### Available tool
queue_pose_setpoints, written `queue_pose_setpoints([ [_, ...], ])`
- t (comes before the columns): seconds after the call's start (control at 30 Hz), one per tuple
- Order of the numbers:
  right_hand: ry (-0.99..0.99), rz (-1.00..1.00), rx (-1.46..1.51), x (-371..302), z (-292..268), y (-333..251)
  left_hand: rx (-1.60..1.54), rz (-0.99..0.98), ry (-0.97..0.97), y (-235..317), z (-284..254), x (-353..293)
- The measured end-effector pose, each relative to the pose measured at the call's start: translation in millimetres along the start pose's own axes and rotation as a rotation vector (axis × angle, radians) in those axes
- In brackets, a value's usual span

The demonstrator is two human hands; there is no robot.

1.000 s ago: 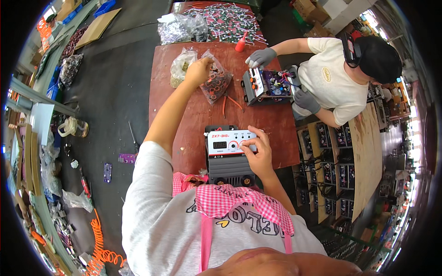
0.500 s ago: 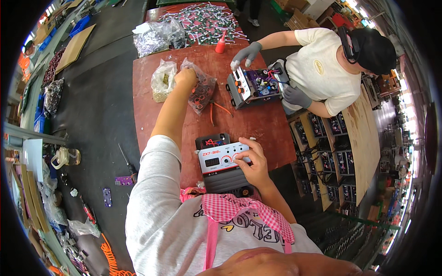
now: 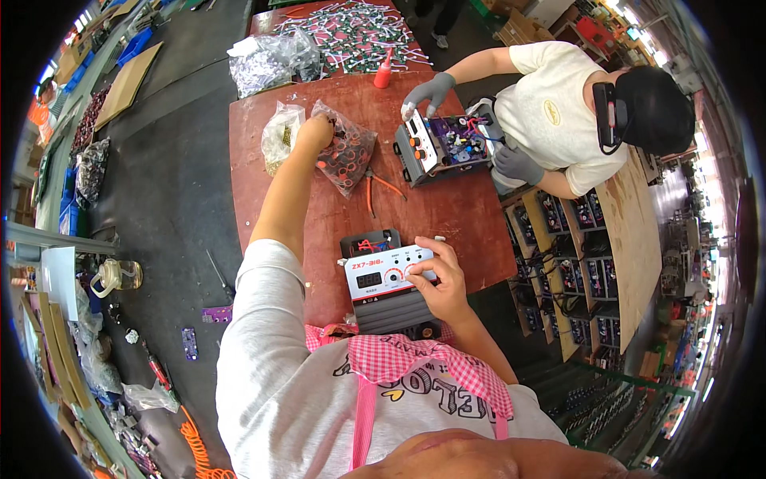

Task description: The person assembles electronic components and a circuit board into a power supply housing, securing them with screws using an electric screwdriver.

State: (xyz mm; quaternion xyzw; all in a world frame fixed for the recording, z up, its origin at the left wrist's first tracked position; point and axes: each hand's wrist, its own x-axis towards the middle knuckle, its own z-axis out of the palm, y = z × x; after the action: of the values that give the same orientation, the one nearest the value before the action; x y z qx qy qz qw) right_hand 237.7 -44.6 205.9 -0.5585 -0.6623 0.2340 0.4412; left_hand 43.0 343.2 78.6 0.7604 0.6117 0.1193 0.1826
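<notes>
In front of me a dark metal box [image 3: 391, 311] with a white control panel [image 3: 369, 267] lies close to my apron. The panel carries a dark display and dials ringed in red. My right hand [image 3: 443, 283] is closed at the panel's right side, fingertips over a dial; whatever they pinch is hidden. Far ahead, my left hand [image 3: 317, 132] reaches into the mouth of a clear plastic bag [image 3: 349, 158] of black and orange round knobs, its fingers hidden. Beside it stands a second bag [image 3: 281, 137] of small brass-coloured parts.
Orange-handled pliers [image 3: 370, 191] lie right of the knob bag. A gloved co-worker [image 3: 558, 120] handles another box [image 3: 447, 148] across the red table [image 3: 271, 211]. A red bottle [image 3: 383, 72] stands behind. Left lie a screwdriver [image 3: 219, 270] and purple circuit boards [image 3: 189, 343].
My left hand has shifted slightly left and down at the bag's mouth. My right hand stays at the panel. The co-worker's head has moved a little to the right and down.
</notes>
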Motion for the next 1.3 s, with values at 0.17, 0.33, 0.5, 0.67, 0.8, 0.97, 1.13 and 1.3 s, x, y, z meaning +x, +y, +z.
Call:
queue_pose_setpoints([
  [0.17,0.002,0.013,0.009,-0.8,-0.1,1.7,0.212,-0.030,-0.076,21.0,0.4,-7.8],
  [0.33,-0.010,0.006,-0.007,-2.3,0.3,3.4,0.282,0.008,-0.211,26.1,8.3,9.5],
  [0.5,-0.015,0.016,0.002,0.0,-0.1,1.0,0.283,-0.006,-0.316,21.6,14.6,18.7],
  [0.67,-0.026,0.002,-0.016,-0.1,-1.7,3.8,0.078,-0.045,0.036,22.7,6.4,-12.8],
  [0.8,-0.008,-0.028,0.016,2.7,0.2,1.6,-0.114,0.134,0.358,26.9,-24.1,-59.4],
  [0.97,-0.108,-0.122,-0.244,11.9,-1.0,-15.7,-0.824,0.102,0.315,34.3,-65.3,-159.3],
  [1.13,-0.156,-0.253,-0.351,20.2,12.6,-15.3,-1.337,0.003,0.139,49.3,-86.2,-273.7],
  [1.3,-0.179,-0.345,-0.312,19.8,9.0,-16.4,-1.517,-0.068,-0.065,76.1,-91.7,-359.6],
])
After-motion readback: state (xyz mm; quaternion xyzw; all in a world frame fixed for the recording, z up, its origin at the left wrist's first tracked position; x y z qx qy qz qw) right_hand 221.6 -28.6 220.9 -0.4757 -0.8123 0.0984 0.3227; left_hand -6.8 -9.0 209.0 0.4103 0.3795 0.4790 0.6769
